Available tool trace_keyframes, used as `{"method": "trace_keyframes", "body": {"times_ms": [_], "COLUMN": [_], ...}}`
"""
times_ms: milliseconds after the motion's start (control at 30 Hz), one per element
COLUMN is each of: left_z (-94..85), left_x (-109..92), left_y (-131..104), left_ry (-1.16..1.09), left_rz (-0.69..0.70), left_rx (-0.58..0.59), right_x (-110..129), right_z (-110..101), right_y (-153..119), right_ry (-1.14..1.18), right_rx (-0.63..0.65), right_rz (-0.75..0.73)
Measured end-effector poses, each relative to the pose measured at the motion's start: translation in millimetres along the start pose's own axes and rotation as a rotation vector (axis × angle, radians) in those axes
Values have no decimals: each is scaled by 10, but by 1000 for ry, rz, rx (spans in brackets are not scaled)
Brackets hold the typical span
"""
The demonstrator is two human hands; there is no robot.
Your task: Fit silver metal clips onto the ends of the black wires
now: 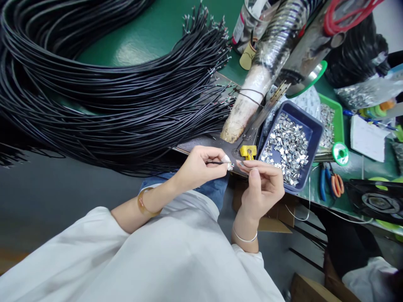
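My left hand [201, 167] pinches the end of a black cable [214, 162], whose small stripped wires point to the right. Close to that cable end is my right hand [262, 182], its thumb and fingers closed around a tiny metallic piece, too small to make out clearly. A narrow gap parts the two hands. Just beyond my right hand, a yellow clamp-like fixture [248, 152] stands at the table edge. A dark blue tray [315, 126] beside it holds many small silvery metal pieces [291, 147]. A large bundle of black cables [126, 92] lies to the left.
A white-tipped flexible duct [247, 98] hangs over the table behind my hands. A green tray [338, 119], solder spool [340, 153], orange-handled pliers [337, 185] and a black fan-like unit [378, 201] are on the right. Part of another person [349, 243] shows at lower right.
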State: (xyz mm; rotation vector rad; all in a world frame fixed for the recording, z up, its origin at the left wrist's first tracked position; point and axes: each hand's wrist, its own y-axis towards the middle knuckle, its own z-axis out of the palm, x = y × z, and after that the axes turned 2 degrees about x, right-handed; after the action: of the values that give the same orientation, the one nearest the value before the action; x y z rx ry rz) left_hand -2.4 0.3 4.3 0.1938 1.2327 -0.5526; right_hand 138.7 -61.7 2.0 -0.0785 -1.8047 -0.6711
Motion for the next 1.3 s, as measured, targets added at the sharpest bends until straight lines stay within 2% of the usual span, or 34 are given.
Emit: {"method": "trace_keyframes", "body": {"times_ms": [133, 300, 433, 600, 700, 800, 900, 1033, 1200, 1300], "left_z": [-1, 8, 13, 2, -2, 2, 7, -1, -26, -37], "left_x": [-8, -40, -49, -20, -12, -22, -33, -24, 14, 34], "left_y": [-13, -20, -16, -10, -3, 3, 5, 8, 26, 45], "left_ry": [24, 47, 67, 60, 37, 27, 34, 70, 85, 115], "left_rz": [34, 34, 31, 23, 21, 17, 8, 22, 57, 90], "left_rx": [14, 8, 4, -12, -12, -17, -24, -33, -54, -69], "right_x": [-6, -72, -92, -71, -80, -87, -86, -110, -162, -171], "right_z": [-4, -14, -23, -10, -2, -10, -25, -22, -12, -13], "right_y": [-1, 18, 27, 11, -5, -21, -35, -44, -38, -23], "right_ry": [82, 210, 235, 122, -25, -122, -192, -224, -116, -202], "right_rx": [55, 66, 65, -13, -102, -68, 2, 29, -7, 44], "right_rz": [95, 187, 200, 104, -61, -241, -331, -339, -180, -211]}}
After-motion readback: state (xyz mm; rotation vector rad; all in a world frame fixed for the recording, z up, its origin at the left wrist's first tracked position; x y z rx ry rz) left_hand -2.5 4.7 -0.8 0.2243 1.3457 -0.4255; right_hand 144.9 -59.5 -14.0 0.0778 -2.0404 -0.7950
